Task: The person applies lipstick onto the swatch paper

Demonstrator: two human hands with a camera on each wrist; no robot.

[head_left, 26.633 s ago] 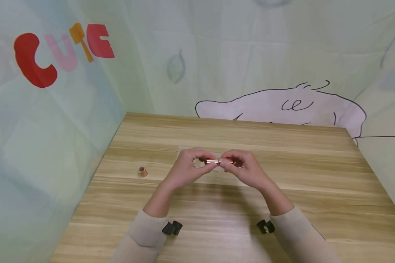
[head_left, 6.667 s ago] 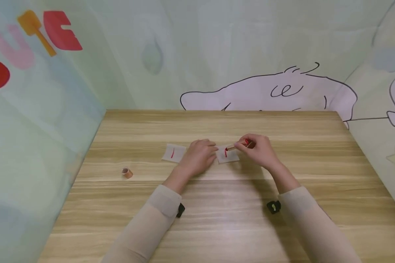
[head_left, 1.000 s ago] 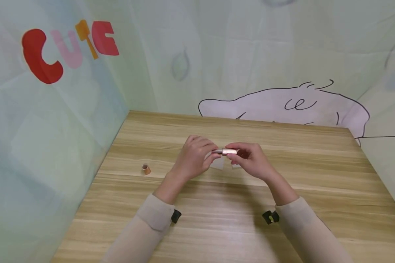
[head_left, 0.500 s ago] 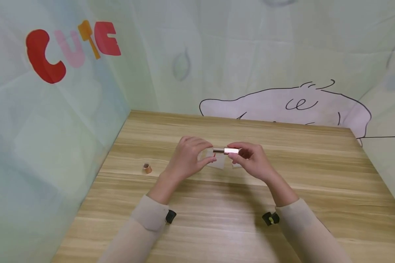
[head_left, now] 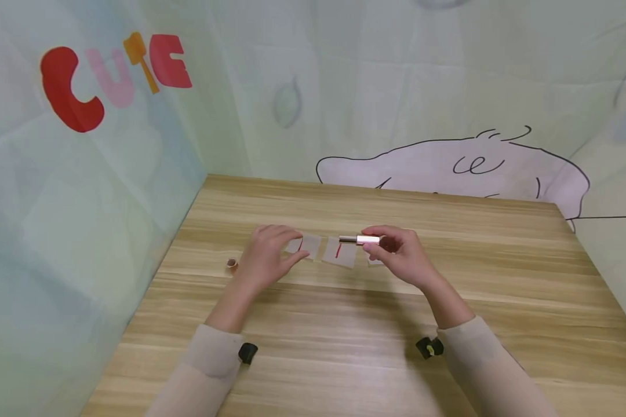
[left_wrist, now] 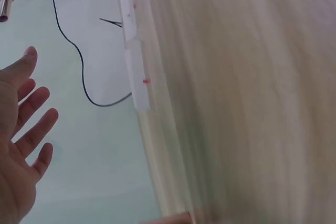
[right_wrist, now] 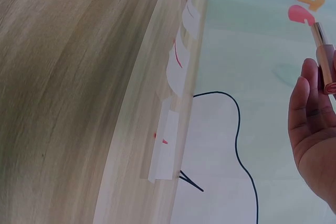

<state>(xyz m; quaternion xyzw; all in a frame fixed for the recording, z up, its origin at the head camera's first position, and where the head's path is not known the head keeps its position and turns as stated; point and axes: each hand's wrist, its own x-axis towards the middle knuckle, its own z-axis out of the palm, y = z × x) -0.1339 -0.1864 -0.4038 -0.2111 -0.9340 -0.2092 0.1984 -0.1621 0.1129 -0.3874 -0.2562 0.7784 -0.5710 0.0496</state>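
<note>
My right hand (head_left: 404, 255) holds a shiny rose-gold lipstick tube (head_left: 367, 240) sideways above the table, pinched between thumb and fingers. Its narrower metal inner tube points left, also visible in the right wrist view on the lipstick (right_wrist: 324, 59). Fingers spread and holding nothing, my left hand (head_left: 263, 255) hovers left of it; the left wrist view shows that palm (left_wrist: 16, 145) bare. Just beyond its wrist side stands the copper-coloured cap (head_left: 232, 263), partly hidden behind the hand. Below the hands lie white paper pieces, a left one (head_left: 311, 246) and a middle one (head_left: 346, 256), each with a red stroke.
A third paper piece (head_left: 374, 262) lies mostly hidden under the right hand. The wooden table (head_left: 323, 359) meets a printed cloth backdrop (head_left: 271, 139) at its back and left edges. Black wrist cameras (head_left: 429, 347) sit at both cuffs.
My left hand has let go of the lipstick's narrow end and moved left toward the cap, uncovering the papers. The right hand keeps holding the lipstick nearly still. Earlier, it drew red strokes on paper.
</note>
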